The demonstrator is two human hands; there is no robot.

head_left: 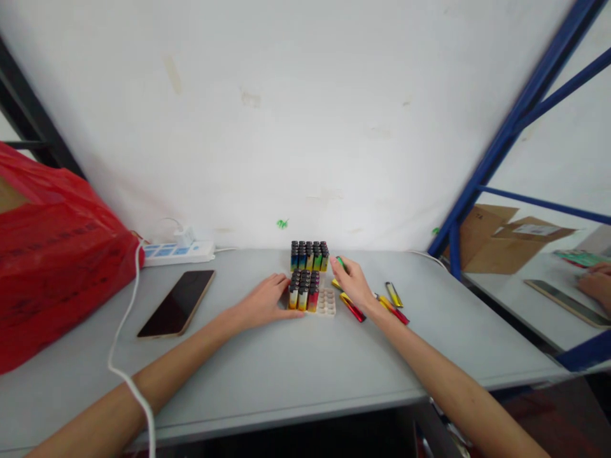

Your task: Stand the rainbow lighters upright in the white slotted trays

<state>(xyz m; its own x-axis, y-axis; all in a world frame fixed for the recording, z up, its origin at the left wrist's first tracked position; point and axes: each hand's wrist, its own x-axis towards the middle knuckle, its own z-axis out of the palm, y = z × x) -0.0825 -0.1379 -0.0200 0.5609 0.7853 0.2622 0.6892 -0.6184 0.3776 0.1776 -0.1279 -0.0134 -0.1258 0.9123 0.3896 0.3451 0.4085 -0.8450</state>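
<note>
A white tray [326, 303] with round holes stands on the table, several upright lighters [303, 291] with black tops filling its left part. Holes show at its right end. My left hand [267, 301] grips the tray's left side, thumb along the front edge and fingers behind. Just right of the tray, my right hand [352, 282] is closed on a lighter [340, 261]; only a green bit of it shows. Loose lighters lie beneath and beside that hand, among them a red-and-yellow lighter [352, 308] and a yellow lighter [394, 294].
Behind the tray stands a second block of upright lighters [309, 256]. To the left are a phone [177, 304], a power strip [184, 252], a white cable [117, 337] and a red plastic bag [62, 254]. A blue metal frame [506, 137] rises on the right, beyond it another person's hand [596, 286].
</note>
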